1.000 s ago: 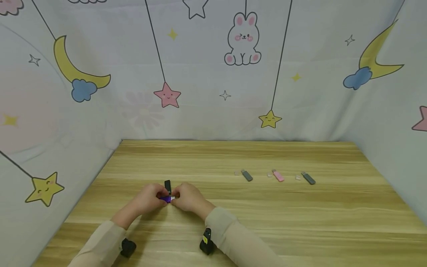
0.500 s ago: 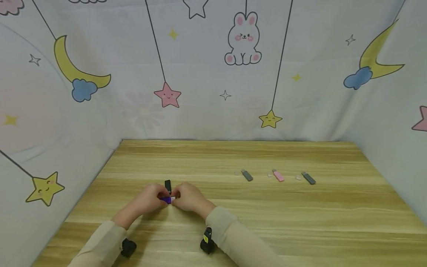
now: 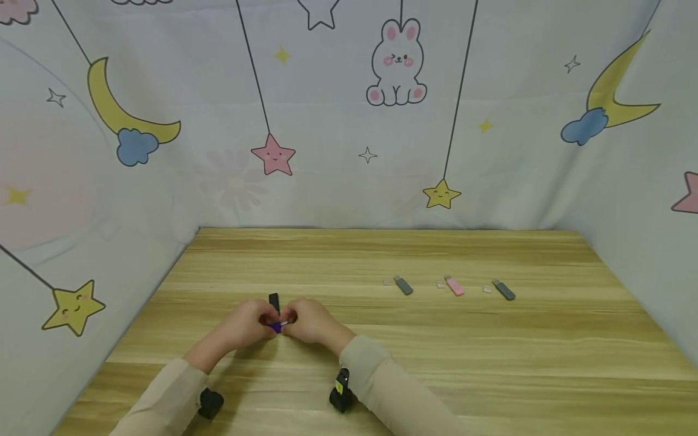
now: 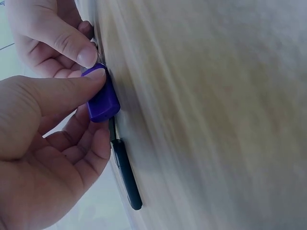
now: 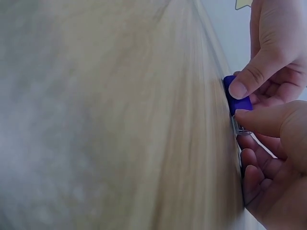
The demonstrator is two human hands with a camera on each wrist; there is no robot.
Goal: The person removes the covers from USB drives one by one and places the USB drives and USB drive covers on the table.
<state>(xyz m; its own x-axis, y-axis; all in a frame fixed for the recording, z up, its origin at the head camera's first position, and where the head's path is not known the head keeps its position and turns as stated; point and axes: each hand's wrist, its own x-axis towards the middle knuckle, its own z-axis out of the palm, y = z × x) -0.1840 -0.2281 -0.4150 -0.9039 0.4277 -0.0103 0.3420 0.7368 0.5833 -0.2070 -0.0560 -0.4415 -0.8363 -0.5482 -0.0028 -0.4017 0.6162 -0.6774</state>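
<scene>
A purple USB flash drive (image 4: 104, 102) lies between my two hands, low over the wooden table. My left hand (image 3: 249, 325) pinches its body between thumb and fingers. At the drive's connector end, my right hand (image 3: 311, 323) pinches a clear plastic cap (image 5: 238, 127), whose edge shows below the purple body in the right wrist view. Fingers cover much of the connector end. Just behind the hands, a black USB flash drive (image 3: 274, 301) rests on the table; the left wrist view shows it below the purple drive.
Farther right on the table (image 3: 436, 345) are a grey flash drive (image 3: 403, 285), a pink one (image 3: 454, 286) and another grey one (image 3: 504, 289), each with a small clear cap beside it. A printed cloth (image 3: 327, 121) encloses the back and sides. Black wrist cameras (image 3: 340, 392) hang by the sleeves.
The hands have drawn slightly closer together, and less of the purple drive and its light connector end shows between the fingertips. The drives on the table have stayed put.
</scene>
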